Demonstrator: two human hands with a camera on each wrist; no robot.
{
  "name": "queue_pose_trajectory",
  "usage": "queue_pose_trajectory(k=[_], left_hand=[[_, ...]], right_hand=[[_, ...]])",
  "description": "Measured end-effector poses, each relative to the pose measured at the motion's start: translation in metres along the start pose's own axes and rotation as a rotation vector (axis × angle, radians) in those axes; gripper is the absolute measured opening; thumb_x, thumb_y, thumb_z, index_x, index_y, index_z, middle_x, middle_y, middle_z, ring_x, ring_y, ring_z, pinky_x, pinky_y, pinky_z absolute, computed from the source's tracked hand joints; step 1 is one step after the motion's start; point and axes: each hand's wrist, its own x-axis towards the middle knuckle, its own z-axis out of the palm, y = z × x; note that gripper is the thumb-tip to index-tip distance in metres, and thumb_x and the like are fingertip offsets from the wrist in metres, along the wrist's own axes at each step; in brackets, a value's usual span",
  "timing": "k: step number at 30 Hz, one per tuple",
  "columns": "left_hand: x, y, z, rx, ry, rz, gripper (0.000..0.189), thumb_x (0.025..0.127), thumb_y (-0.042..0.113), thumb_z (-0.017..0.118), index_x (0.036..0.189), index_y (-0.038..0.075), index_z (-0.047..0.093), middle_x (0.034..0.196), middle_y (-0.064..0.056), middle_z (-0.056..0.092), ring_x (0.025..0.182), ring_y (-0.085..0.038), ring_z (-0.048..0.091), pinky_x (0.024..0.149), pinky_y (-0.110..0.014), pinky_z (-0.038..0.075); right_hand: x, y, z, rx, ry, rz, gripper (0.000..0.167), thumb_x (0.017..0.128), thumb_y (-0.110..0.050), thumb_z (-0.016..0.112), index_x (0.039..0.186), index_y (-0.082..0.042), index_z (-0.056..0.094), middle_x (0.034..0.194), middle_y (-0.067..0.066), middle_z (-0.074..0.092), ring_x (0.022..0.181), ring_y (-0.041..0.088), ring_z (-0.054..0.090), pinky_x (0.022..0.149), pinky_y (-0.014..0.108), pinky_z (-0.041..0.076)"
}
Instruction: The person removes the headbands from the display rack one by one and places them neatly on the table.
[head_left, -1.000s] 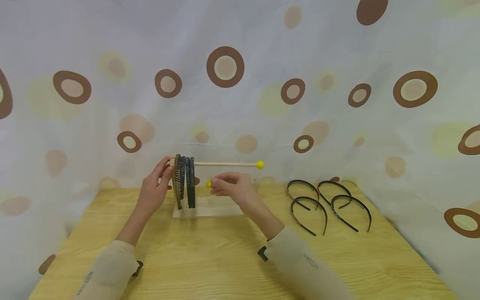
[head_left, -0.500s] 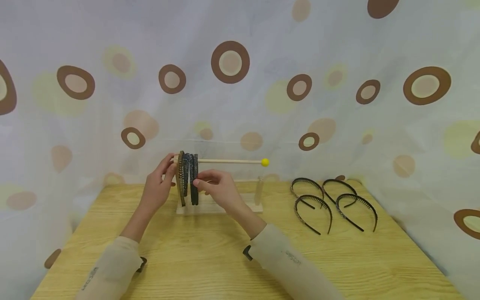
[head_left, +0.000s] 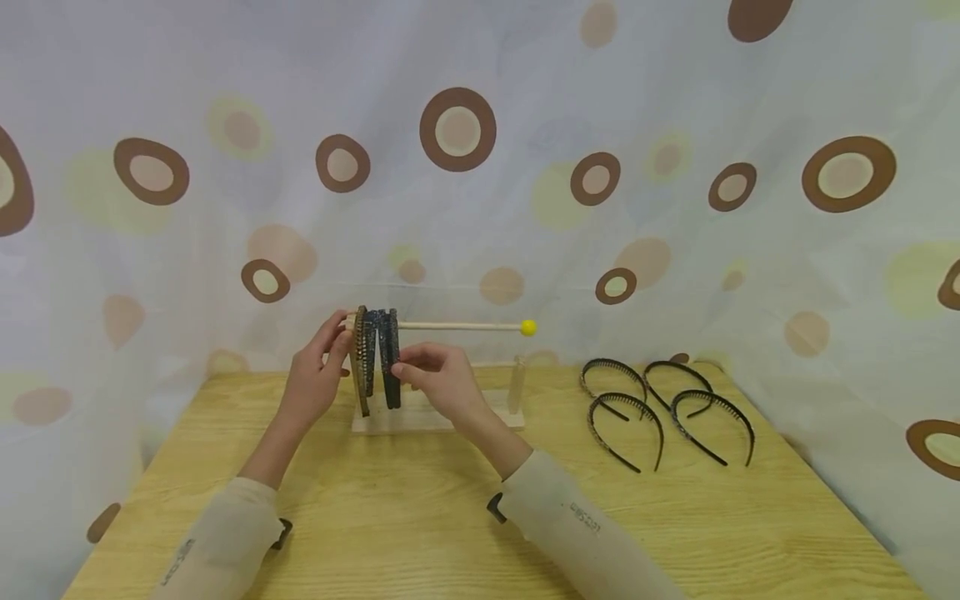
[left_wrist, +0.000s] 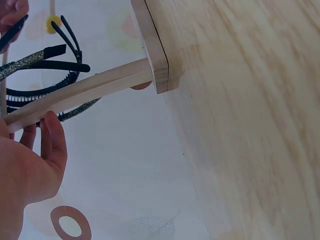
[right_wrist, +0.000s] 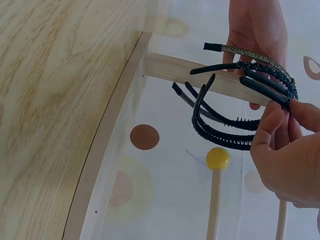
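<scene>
A wooden stand (head_left: 427, 422) carries a horizontal upper rod (head_left: 465, 326) tipped with a yellow ball (head_left: 528, 328). Several headbands hang at the rod's left end: a gold-brown toothed headband (head_left: 361, 367) outermost, glittery dark ones beside it. My left hand (head_left: 313, 371) holds the stand's left upright (left_wrist: 85, 92) near its top, fingers behind the wood. With thumb and fingers my right hand (head_left: 442, 383) pinches the rightmost black headbands (right_wrist: 262, 90) by their side. Their lower ends tilt slightly right, apart from the others.
Several loose toothed headbands (head_left: 626, 432) lie on the right of the wooden table (head_left: 420, 517). The stand's short right upright (head_left: 517, 385) rises behind my right hand. A lower rod ends in another yellow ball (right_wrist: 218, 158). Behind hangs a dotted curtain (head_left: 480, 208).
My right hand has gone left from the lower rod's yellow ball to the hanging headbands and now pinches the dark ones, whose lower ends have swung slightly right. The left hand stays on the upright.
</scene>
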Motion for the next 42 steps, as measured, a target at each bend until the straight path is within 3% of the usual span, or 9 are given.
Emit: queue_pose_trajectory(k=[7, 14, 19, 27, 35, 42], left_hand=[[-0.001, 0.000, 0.000, 0.000, -0.004, 0.004, 0.052, 0.112, 0.032, 0.043, 0.158, 0.009, 0.038, 0.145, -0.024, 0.053, 0.113, -0.035, 0.061, 0.074, -0.048, 0.061], [0.000, 0.002, -0.002, 0.007, -0.006, 0.018, 0.052, 0.112, 0.031, 0.043, 0.158, 0.007, 0.038, 0.144, -0.025, 0.053, 0.111, -0.036, 0.062, 0.069, -0.024, 0.059], [0.000, 0.003, -0.002, 0.006, -0.009, 0.034, 0.053, 0.112, 0.032, 0.042, 0.158, 0.006, 0.037, 0.144, -0.025, 0.052, 0.112, -0.037, 0.061, 0.068, -0.022, 0.058], [-0.003, 0.004, -0.002, -0.021, -0.015, 0.016, 0.055, 0.112, 0.036, 0.042, 0.158, 0.008, 0.037, 0.144, -0.026, 0.052, 0.115, -0.041, 0.061, 0.074, -0.053, 0.060], [-0.007, 0.004, 0.002, -0.020, -0.020, 0.000, 0.056, 0.111, 0.038, 0.041, 0.159, 0.009, 0.036, 0.145, -0.026, 0.052, 0.115, -0.041, 0.061, 0.074, -0.050, 0.061], [-0.004, 0.005, -0.001, -0.007, -0.009, 0.017, 0.054, 0.112, 0.035, 0.042, 0.158, 0.007, 0.037, 0.143, -0.026, 0.052, 0.113, -0.040, 0.061, 0.072, -0.042, 0.062]], right_hand=[[0.000, 0.000, -0.006, 0.058, 0.002, -0.007, 0.024, 0.095, -0.013, 0.075, 0.113, 0.002, 0.073, 0.103, 0.009, 0.074, 0.093, 0.033, 0.069, 0.084, 0.045, 0.060], [0.002, -0.005, -0.016, 0.092, 0.094, -0.039, 0.023, 0.093, -0.014, 0.077, 0.113, -0.001, 0.075, 0.104, 0.010, 0.074, 0.094, 0.034, 0.070, 0.086, 0.037, 0.060], [0.002, -0.008, -0.025, 0.090, 0.141, -0.114, 0.023, 0.094, -0.016, 0.076, 0.112, 0.000, 0.075, 0.105, 0.014, 0.074, 0.095, 0.033, 0.071, 0.089, 0.036, 0.058], [0.001, -0.012, -0.035, 0.052, 0.226, -0.293, 0.021, 0.094, -0.012, 0.076, 0.110, 0.002, 0.075, 0.102, 0.009, 0.074, 0.093, 0.028, 0.072, 0.090, 0.037, 0.058], [-0.001, -0.016, -0.046, 0.062, 0.317, -0.480, 0.018, 0.092, 0.004, 0.072, 0.109, 0.010, 0.072, 0.105, 0.020, 0.070, 0.099, 0.022, 0.068, 0.092, 0.038, 0.057], [-0.005, -0.026, -0.059, -0.009, 0.350, -0.759, 0.018, 0.090, 0.016, 0.068, 0.107, 0.009, 0.072, 0.102, 0.019, 0.069, 0.096, 0.029, 0.066, 0.086, 0.040, 0.060]])
